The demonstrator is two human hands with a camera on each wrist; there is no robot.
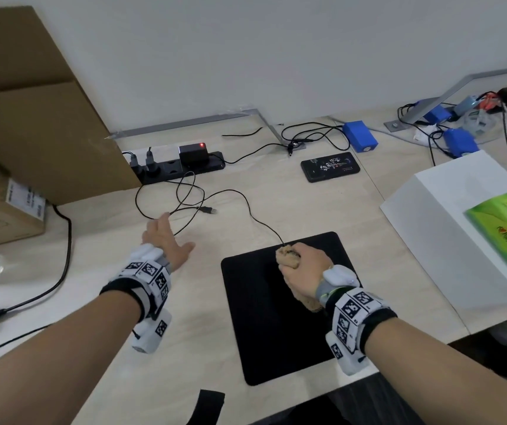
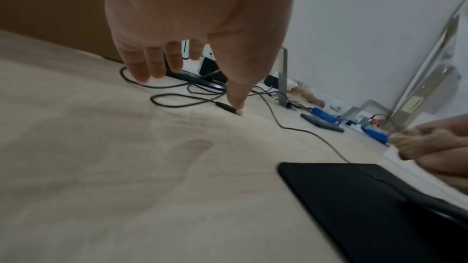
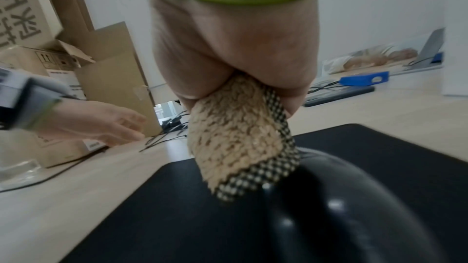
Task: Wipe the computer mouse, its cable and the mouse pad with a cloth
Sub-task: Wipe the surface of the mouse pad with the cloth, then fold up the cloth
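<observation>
A black mouse pad [image 1: 276, 317] lies on the pale desk. My right hand [image 1: 302, 265] grips a bunched tan cloth [image 1: 287, 256] over the pad's far edge, covering the mouse in the head view. In the right wrist view the glossy black mouse [image 3: 341, 207] sits just under the cloth [image 3: 235, 137], whose checked edge touches it. The thin black cable [image 1: 246, 204] runs from the mouse to loose loops and a USB plug [image 1: 210, 210]. My left hand [image 1: 166, 237] is spread, fingers straight, over those loops; its thumb tip is near the plug [image 2: 231, 109]. It holds nothing.
A black power strip [image 1: 178, 167] and a phone [image 1: 330, 166] lie farther back. Cardboard boxes [image 1: 31, 118] stand at the left. At the right, a white box [image 1: 448, 228] carries a green tissue pack [image 1: 503, 231]. Blue packs [image 1: 360, 137] with wires sit by the wall.
</observation>
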